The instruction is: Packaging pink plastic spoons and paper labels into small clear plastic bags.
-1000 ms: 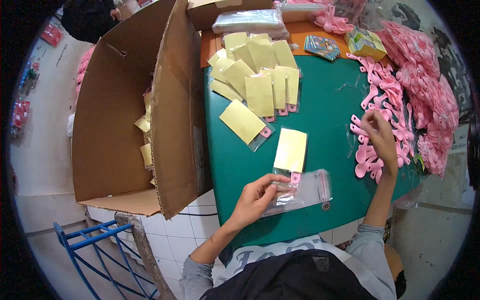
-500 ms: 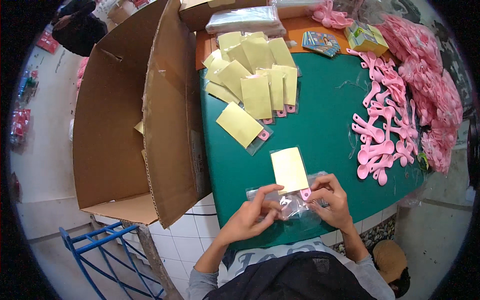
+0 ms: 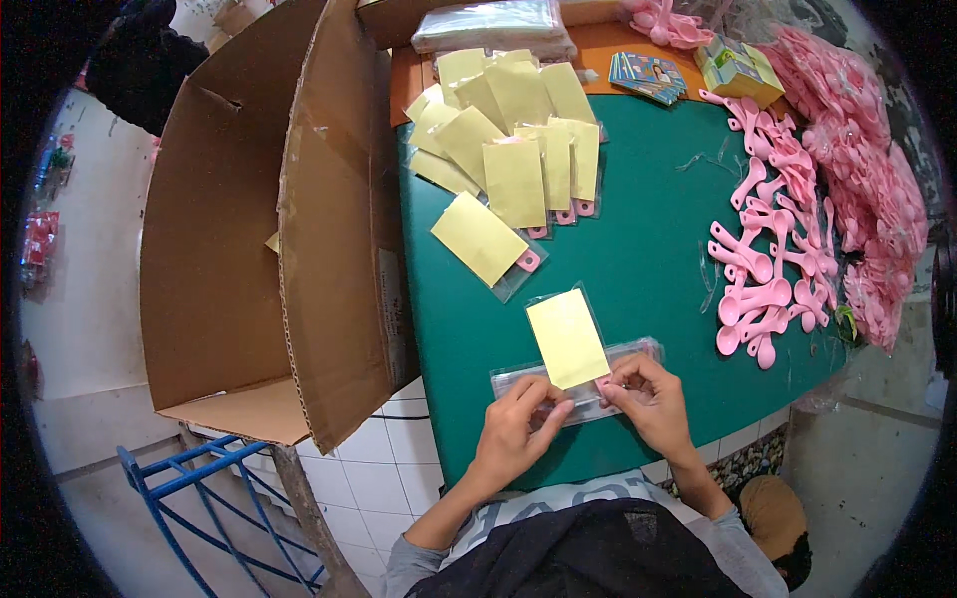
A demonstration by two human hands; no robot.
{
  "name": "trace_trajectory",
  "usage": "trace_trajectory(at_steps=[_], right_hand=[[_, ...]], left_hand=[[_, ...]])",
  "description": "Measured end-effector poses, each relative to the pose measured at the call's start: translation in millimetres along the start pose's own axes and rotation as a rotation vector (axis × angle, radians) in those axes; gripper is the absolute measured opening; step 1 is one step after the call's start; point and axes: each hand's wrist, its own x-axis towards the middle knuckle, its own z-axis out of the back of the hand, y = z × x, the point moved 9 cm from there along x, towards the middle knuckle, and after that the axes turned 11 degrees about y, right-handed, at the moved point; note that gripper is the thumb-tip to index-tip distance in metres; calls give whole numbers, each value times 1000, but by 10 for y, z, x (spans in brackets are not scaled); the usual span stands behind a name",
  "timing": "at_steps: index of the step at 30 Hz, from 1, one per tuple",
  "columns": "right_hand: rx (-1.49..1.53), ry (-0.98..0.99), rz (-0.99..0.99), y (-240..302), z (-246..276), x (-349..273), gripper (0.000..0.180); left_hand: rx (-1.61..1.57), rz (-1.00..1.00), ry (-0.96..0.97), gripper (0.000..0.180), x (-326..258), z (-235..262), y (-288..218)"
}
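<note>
Where the green tabletop (image 3: 648, 269) fills the middle of the head view, a big open cardboard box (image 3: 259, 239) stands against its left edge, flaps raised, with a few yellow packets just visible inside. Along the right side lies a large heap of pink plastic spoons (image 3: 847, 159), and a looser scatter of the same spoons (image 3: 763, 269) spreads from it onto the green surface. At the far end of the tabletop a fan of finished packets (image 3: 508, 140), each a clear bag with a yellow card and a pink handle tip showing, overlaps in rows; 1 more finished packet (image 3: 483, 239) lies apart, nearer the person. Behind them sit a stack of clear bags (image 3: 493, 25), a small pile of printed cards (image 3: 648, 75) and a small yellow-green carton (image 3: 738, 70). Close to the near edge a clear plastic bag (image 3: 638, 357) lies crosswise, with a yellow card (image 3: 566, 337) resting on it and tilted slightly. Both hands work at this bag: the left hand (image 3: 518, 429) pinches its near left part between thumb and fingertips, and the right hand (image 3: 653, 399) pinches the bag just beside the card's lower corner, where a bit of pink shows. Below the tabletop, a blue metal frame (image 3: 199, 498) stands on the tiled floor.
</note>
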Motion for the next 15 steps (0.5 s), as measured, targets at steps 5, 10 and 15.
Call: trace_trajectory(at_steps=[5,10,15], right_hand=[[10,-126,-78,-2,-24,0,13],[49,-144,-58,-28,-16,15,16],[-14,-80,-25,-27,-69,25,14]], left_hand=[[2,19,-93,13,-37,13,42],[-292,90,-273,17,-121,50,193],[-267,99,-184,14,-150,-32,293]])
